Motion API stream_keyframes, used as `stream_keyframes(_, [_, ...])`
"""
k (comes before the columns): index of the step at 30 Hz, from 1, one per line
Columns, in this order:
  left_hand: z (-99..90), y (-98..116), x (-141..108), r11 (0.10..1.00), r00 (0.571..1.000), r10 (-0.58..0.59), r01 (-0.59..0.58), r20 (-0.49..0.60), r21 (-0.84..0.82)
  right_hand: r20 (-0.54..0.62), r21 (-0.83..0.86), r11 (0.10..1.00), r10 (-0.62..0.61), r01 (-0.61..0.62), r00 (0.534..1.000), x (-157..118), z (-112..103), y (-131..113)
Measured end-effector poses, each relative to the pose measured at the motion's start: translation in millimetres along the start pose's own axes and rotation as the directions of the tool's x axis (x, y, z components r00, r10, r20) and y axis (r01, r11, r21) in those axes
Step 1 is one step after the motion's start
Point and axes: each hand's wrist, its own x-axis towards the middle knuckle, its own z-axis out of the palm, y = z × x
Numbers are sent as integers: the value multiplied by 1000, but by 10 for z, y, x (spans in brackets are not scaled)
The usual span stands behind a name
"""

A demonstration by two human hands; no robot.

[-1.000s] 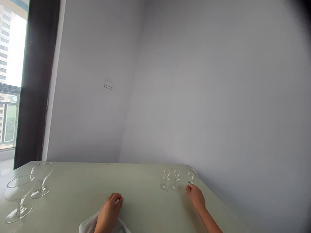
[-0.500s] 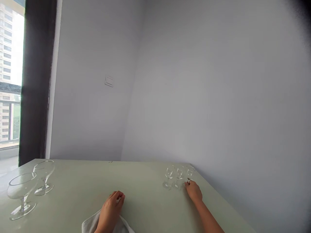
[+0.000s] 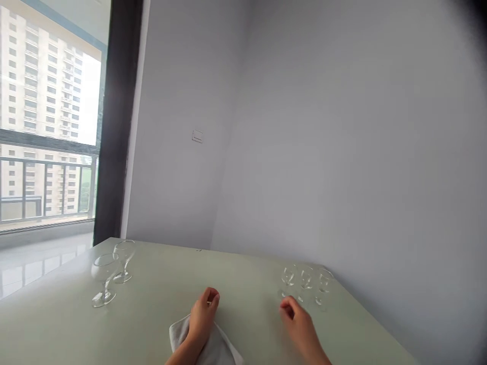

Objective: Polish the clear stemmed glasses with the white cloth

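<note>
My left hand is closed, its fingers curled toward the thumb, above a grey-white cloth lying on the table. Something pale shows between its fingers, too small to name. My right hand is just in front of several clear stemmed glasses, loosely curved, with a gap between thumb and fingers and nothing visible in it. Among those glasses are a left one, a middle one and a right one. Two larger stemmed glasses, a nearer and a farther, stand upright at the left.
The pale green table has its far edge near the grey wall. On the left wall is a switch. Beyond a dark door frame are a balcony railing and a tall building.
My right hand has let go of the rightmost small glass and drawn back toward me. The view has turned left, so the table's contents appear farther right. The left hand remains over the cloth.
</note>
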Motion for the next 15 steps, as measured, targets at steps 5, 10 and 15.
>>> stream_keyframes(5, [-168,158,111,990,955,-65,27,-291,-135,320,198,877,-481,439,816,-562,780,-1145])
stream_keyframes(10, [-810,267,210,989,856,-137,93,-499,-113,512,99,915,-384,391,768,-709,1355,-1461])
stream_keyframes(15, [-1738,-23,299,942,590,-276,323,-759,-91,470,173,930,-367,323,803,-682,1355,-1303])
